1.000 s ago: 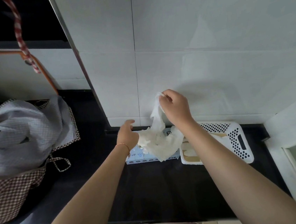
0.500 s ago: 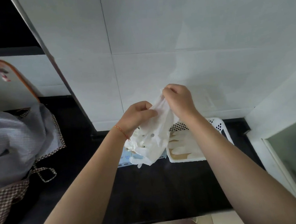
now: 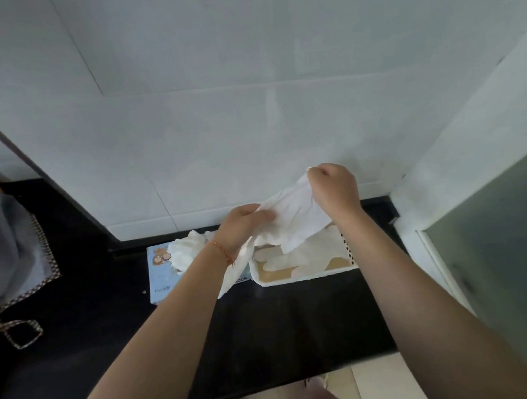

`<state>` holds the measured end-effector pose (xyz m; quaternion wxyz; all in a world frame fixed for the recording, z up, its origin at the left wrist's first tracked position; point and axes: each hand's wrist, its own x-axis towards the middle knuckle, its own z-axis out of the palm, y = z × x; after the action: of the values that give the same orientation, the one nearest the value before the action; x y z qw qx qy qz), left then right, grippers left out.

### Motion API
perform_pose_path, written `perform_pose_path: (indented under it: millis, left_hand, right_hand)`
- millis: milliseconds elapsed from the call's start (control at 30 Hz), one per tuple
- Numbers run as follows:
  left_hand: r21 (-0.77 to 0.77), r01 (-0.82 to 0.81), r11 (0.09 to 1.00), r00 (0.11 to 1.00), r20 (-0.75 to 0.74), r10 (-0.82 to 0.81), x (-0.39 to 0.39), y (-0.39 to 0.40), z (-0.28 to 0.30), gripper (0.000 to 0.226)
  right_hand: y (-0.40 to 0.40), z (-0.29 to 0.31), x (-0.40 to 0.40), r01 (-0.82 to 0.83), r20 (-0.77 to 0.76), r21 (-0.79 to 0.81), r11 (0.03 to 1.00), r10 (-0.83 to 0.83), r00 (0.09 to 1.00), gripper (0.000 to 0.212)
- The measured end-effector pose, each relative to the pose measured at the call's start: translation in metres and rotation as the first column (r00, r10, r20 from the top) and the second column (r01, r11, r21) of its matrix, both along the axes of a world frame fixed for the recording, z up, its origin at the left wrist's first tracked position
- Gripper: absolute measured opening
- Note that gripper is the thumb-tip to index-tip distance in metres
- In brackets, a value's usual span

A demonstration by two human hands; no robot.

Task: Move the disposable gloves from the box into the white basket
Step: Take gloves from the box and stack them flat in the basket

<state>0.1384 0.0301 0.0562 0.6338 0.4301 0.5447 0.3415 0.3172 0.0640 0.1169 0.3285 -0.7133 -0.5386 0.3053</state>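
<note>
**Glove stretched between two hands over the basket**

Here the black bench (image 3: 285,327) runs from the white tiled wall (image 3: 247,119) at the back to its front edge just above the person's feet, with a broad bare strip between that edge and the containers. On the right a white wall corner and a frosted pane (image 3: 505,255) close the bench in; on the left a grey cloth with checked trim (image 3: 8,258) lies well apart from the work.

The light-blue box (image 3: 161,278) sits against the wall, a crumpled tuft of white gloves (image 3: 184,251) bulging from its top. Just beside it, to the right, stands the white basket (image 3: 303,279), its perforated right wall showing; pale gloves (image 3: 307,255) already lie flat on its tan bottom.

The left hand (image 3: 242,224) (a thin orange band on its wrist) has its fingers curled round the lower end of the held glove (image 3: 294,225). The right hand (image 3: 334,188) pinches the upper end, fingers closed tight. Between them the glove is pulled into a slanted sheet, its long axis rising from lower left to upper right, hanging in the air above the basket's back-left part. A loose flap of it trails down under the left wrist, over the seam between box and basket.
</note>
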Motion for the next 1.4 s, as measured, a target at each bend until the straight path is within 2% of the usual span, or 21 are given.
perform_pose_path:
  millis: [67,200,367,467,567,633,700,767,800,833,933,1000,1067,1167,1300,1400]
  left_hand:
    - [-0.018,-0.044,0.999,0.997,-0.069,0.043,0.011,0.004,-0.006,0.032]
    - [-0.038,-0.061,0.997,0.978,-0.202,0.052,0.024,0.011,-0.024,0.018]
    - [-0.098,-0.083,0.992,0.973,-0.222,0.06,0.05,0.02,-0.047,0.015]
    - [-0.078,-0.05,0.996,0.925,-0.381,0.016,0.055,0.029,-0.056,0.02]
    - [-0.041,0.082,0.996,0.74,-0.667,-0.088,0.047,0.044,-0.053,0.014]
    - [-0.064,0.166,0.984,0.606,-0.781,-0.153,0.048,0.053,-0.048,0.011]
    - [-0.094,0.297,0.95,0.417,-0.883,-0.218,0.059,0.059,-0.051,0.032]
    - [-0.099,0.439,0.893,0.201,-0.958,-0.205,0.073,0.054,-0.064,0.044]
    - [-0.091,0.484,0.87,0.129,-0.976,-0.174,0.079,0.049,-0.07,0.045]
    - [-0.059,0.517,0.854,0.103,-0.986,-0.13,0.084,0.045,-0.078,0.045]
    - [0.055,0.567,0.822,0.152,-0.988,-0.038,0.092,0.031,-0.097,0.039]
    - [-0.013,0.574,0.819,0.159,-0.979,-0.126,0.094,0.025,-0.109,0.032]
    - [-0.123,0.553,0.824,0.145,-0.96,-0.241,0.093,0.021,-0.119,0.043]
    - [-0.171,0.484,0.858,0.162,-0.946,-0.28,0.094,0.018,-0.129,0.064]
    - [-0.212,0.413,0.886,0.174,-0.936,-0.305,0.099,0.016,-0.133,0.076]
    - [-0.258,0.385,0.886,0.141,-0.932,-0.333,0.1,0.016,-0.136,0.082]
  right_hand:
    - [0.002,-0.01,0.011,0.003,-0.017,-0.06,0.998,-0.004,1.0,0.031]
    - [0.004,-0.032,0.03,0.016,-0.008,-0.157,0.987,-0.018,1.0,0.025]
    - [0.01,-0.057,0.058,0.061,0.01,-0.189,0.98,-0.061,0.998,0.023]
    - [0.017,-0.067,0.065,0.047,-0.012,-0.243,0.969,-0.051,0.999,0.023]
    - [0.025,-0.084,0.066,-0.009,-0.077,-0.378,0.926,-0.022,0.997,0.026]
    - [0.027,-0.103,0.068,-0.006,-0.122,-0.456,0.89,-0.055,0.991,0.028]
    - [0.025,-0.123,0.073,-0.029,-0.132,-0.534,0.845,-0.05,0.99,0.02]
    - [0.02,-0.134,0.076,-0.059,-0.054,-0.594,0.803,0.033,0.998,0.022]
    - [0.018,-0.142,0.078,-0.077,-0.04,-0.59,0.803,0.066,0.997,0.024]
    - [0.017,-0.145,0.081,-0.109,-0.03,-0.59,0.8,0.114,0.993,0.025]
    - [0.017,-0.157,0.087,-0.202,0.049,-0.524,0.828,0.266,0.963,0.032]
    - [0.019,-0.16,0.09,-0.239,0.095,-0.483,0.842,0.322,0.942,0.035]
    - [0.018,-0.161,0.093,-0.263,0.153,-0.407,0.875,0.349,0.924,0.038]
    - [0.017,-0.16,0.097,-0.252,0.32,-0.304,0.919,0.348,0.881,0.034]
    - [0.011,-0.158,0.098,-0.386,0.572,-0.302,0.872,0.489,0.658,0.052]
    - [0.011,-0.158,0.099,-0.454,0.605,-0.378,0.807,0.586,0.539,0.051]
